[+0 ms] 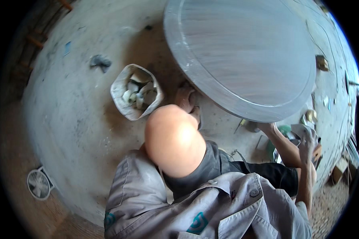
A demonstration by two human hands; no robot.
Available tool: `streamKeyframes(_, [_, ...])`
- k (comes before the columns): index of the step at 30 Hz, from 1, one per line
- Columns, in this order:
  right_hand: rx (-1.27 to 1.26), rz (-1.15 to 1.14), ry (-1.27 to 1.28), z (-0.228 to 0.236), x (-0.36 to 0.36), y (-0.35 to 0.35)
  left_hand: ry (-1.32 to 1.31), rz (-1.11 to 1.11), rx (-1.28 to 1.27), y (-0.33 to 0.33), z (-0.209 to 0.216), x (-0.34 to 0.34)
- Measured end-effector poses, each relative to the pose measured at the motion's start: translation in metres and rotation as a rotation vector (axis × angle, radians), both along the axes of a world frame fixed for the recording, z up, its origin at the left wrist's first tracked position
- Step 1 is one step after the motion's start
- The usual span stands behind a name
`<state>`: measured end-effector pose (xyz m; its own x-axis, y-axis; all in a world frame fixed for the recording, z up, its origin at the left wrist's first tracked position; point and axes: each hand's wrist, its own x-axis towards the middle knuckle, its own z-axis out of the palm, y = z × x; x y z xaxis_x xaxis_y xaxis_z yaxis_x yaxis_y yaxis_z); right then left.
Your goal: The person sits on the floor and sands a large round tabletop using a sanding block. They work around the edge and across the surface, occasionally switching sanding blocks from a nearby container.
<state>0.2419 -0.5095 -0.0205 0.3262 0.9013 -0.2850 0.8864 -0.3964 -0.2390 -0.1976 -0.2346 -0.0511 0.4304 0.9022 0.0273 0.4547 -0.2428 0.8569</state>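
A large grey round panel (243,55) with a pale ring near its rim fills the upper right, its near edge beyond my knees. My right hand (308,140) is at the right, beside my right leg and just off the panel's edge. Its fingers are closed on a pale flat piece (300,130) whose exact kind I cannot make out. My left arm passes behind my raised left knee. What appears to be my left hand (184,98) shows beyond the knee, close under the panel's rim, its fingers in shadow and unclear.
An open whitish sack (117,93) with pale scraps inside stands left of my knee. A dark crumpled cloth (101,62) lies beyond it. Near the right edge are a small box (322,63), a roll-like yellowish item (311,116) and cables. A fan (39,184) stands at lower left.
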Motion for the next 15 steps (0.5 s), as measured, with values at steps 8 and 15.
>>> streamKeyframes(8, [0.076,-0.072,0.079,-0.13,0.019,0.027,0.345,0.143,0.375,-0.029,0.064,-0.073])
streamKeyframes(15, [-0.003,-0.171,-0.093,-0.156,0.042,0.043,0.472,0.426,0.533,0.025,0.043,-0.072])
